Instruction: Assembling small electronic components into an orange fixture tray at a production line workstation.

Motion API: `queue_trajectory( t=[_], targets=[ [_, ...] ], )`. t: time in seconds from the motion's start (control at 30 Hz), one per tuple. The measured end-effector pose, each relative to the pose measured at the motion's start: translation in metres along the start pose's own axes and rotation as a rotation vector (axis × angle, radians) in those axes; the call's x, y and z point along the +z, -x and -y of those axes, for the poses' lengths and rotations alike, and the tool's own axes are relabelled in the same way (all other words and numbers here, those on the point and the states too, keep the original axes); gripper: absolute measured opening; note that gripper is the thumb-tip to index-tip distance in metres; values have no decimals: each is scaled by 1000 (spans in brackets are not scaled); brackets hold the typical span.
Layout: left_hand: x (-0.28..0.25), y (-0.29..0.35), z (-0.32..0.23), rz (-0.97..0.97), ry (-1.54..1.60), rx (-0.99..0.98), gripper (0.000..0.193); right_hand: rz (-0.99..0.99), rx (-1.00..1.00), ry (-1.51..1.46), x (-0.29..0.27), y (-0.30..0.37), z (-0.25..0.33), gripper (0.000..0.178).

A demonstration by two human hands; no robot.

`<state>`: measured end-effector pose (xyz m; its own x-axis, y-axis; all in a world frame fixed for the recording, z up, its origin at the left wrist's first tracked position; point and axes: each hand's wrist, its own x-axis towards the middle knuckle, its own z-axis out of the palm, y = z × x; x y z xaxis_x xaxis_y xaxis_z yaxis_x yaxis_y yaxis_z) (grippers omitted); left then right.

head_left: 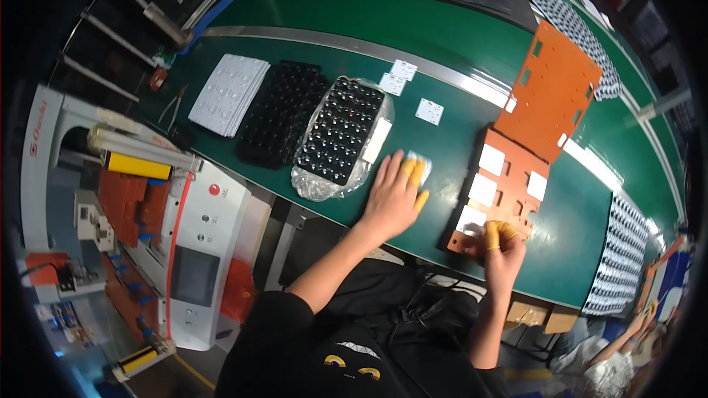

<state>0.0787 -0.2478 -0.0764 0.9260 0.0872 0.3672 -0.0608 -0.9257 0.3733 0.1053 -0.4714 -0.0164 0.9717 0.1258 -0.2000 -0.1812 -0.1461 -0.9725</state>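
Observation:
My left hand (394,195), with yellow finger cots on some fingers, lies with its fingers stretched out over a small white circuit board (422,166) on the green bench. My right hand (503,245), also in yellow finger cots, bends its fingers down at the near end of an orange fixture (515,177). The fingertips are pressed together beside a white square board (470,220) in that fixture; what they hold, if anything, is hidden. More white squares sit in the fixture, among them one piece (483,190) in the middle. Its orange lid (554,88) stands folded back.
Loose white boards (429,111) lie ahead of my left hand. A black tray in clear plastic (341,131), stacked black trays (282,114) and white sheets (230,96) stand to the left. A machine with a yellow roller (139,165) is left. Patterned sheets (618,254) lie right.

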Motion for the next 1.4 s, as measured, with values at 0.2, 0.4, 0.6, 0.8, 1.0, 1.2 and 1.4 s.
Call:
queue_trajectory(
  t=[0.2,0.4,0.6,0.8,1.0,1.2,1.4],
  targets=[
    [-19,46,-5,-7,166,22,46,395,-375,461,100,-24,52,20],
    [-22,48,-11,-5,265,-47,44,498,-696,671,210,-87,56,27],
    [-35,51,-15,15,170,-361,60,423,-682,936,263,-113,36,25],
    [-33,49,-10,-25,241,-328,43,361,-773,1106,273,-118,32,22],
    [-19,51,-3,-177,317,-195,28,339,-904,1163,272,-112,36,14],
    [-19,48,-5,-246,345,-231,23,323,-895,1099,271,-109,39,15],
    [-18,48,-5,-236,345,-195,27,362,-856,1071,268,-111,34,18]
  ],
)
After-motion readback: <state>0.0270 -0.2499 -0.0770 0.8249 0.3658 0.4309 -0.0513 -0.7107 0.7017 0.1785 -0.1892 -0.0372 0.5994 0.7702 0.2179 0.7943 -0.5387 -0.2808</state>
